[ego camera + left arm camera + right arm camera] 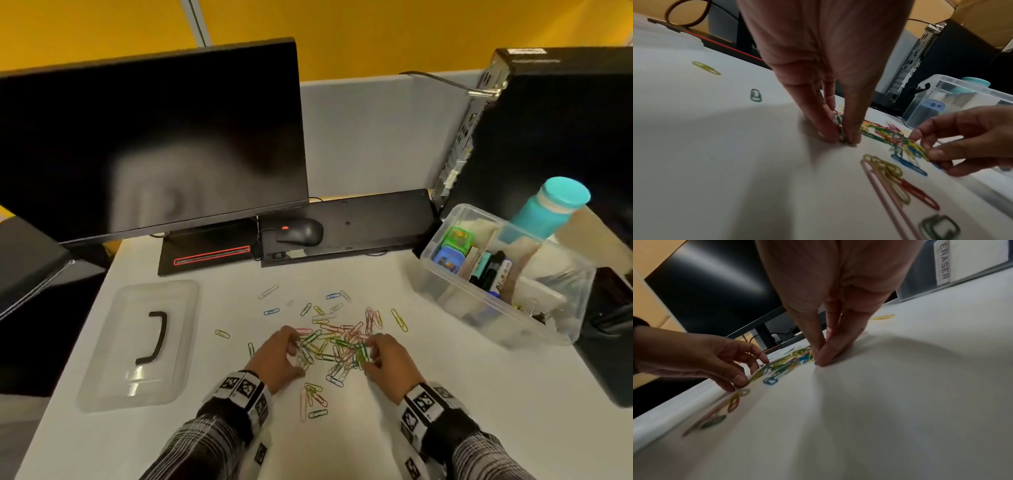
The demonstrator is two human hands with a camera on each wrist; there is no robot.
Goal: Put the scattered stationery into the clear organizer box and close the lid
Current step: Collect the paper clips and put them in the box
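**Both hands in the paper clip pile**

We have both hands down on the white desk (445, 394), working the same heap of coloured paper clips (337, 346). Our left hand (279, 356) sits at the heap's left edge, thumb and fingers drawn together into a pinch on a small bunch of clips; the left wrist view shows the fingertips (830, 134) pressed to the desk with green and white clips caught between them. Our right hand (388, 358) closes in from the opposite side, its fingers (826, 353) bunched together at the heap's right edge. It seems to have clips pinched too, though that view is blurred and we cannot be sure how many.

Between the two grips lies the thickest tangle of clips. Loose ones spread beyond the fingertips toward the monitor (150, 144), and a small cluster of pink, yellow and green clips (313, 399) lies just behind the hands, near our wrists. One yellow clip (222, 333) lies alone, out past the left hand.

The clear organizer box (442, 287) stands well off to the right of the right hand, open, with markers (493, 270), small coloured blocks (452, 248) and binder clips (534, 310) in its compartments. Its clear lid (102, 359) with the black handle (156, 337) lies flat on the desk, well out to the left of the left hand. A teal bottle (551, 207) stands behind the box.
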